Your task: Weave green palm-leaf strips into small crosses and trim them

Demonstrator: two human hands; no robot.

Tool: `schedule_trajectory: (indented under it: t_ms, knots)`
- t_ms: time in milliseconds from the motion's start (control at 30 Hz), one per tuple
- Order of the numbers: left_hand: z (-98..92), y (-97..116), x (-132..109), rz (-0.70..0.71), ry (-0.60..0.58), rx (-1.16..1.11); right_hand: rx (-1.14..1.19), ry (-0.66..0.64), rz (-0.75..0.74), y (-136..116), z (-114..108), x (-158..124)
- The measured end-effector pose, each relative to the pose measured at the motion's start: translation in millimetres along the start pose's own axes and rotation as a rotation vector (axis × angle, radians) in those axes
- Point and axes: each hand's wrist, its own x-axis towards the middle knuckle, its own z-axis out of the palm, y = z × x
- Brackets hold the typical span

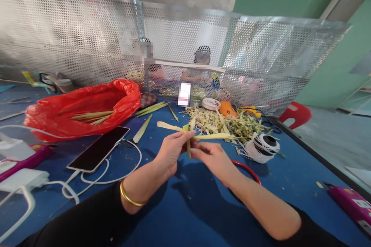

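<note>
Yellow-green leaf strips, crossed over each other, are pinched in the left hand above the blue table; the right hand is curled beside their hanging end, but whether it grips there I cannot tell. If the left pinch loosens, I think the crossing could slip open, and too strong a pull could split a strip. A dropped piece may also get lost among the shreds lying behind.
</note>
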Motion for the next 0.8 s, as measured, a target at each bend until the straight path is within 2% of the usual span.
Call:
schedule_trajectory:
  t_ms: [100,233,367,433,567,700,800]
  knots:
    - [3.1,-9.3,-2.4,0.049,-0.079,0.035,0.107,0.044,0.018,1.0,16.9,-5.2]
    - [3.9,-8.1,-2.7,0.072,-0.070,0.043,0.167,0.089,-0.022,2.9,20.2,-7.6]
    - [3.4,0.6,-2.1,-0.043,-0.035,0.032,0.211,-0.032,0.018,-1.3,17.4,-10.4]
    - [3.4,1.7,-2.5,-0.044,-0.038,0.027,0.237,-0.055,0.043,-4.1,17.8,-11.5]
    - [3.4,-0.7,-3.7,0.030,-0.101,0.076,0.265,0.034,0.072,-4.3,20.0,-10.8]
    - [3.0,1.1,-4.0,0.046,-0.237,0.107,0.265,0.132,0.032,-0.2,19.3,-9.2]
    - [2.8,3.8,-3.9,0.069,-0.263,0.142,0.257,0.145,0.017,-0.2,17.1,-9.5]
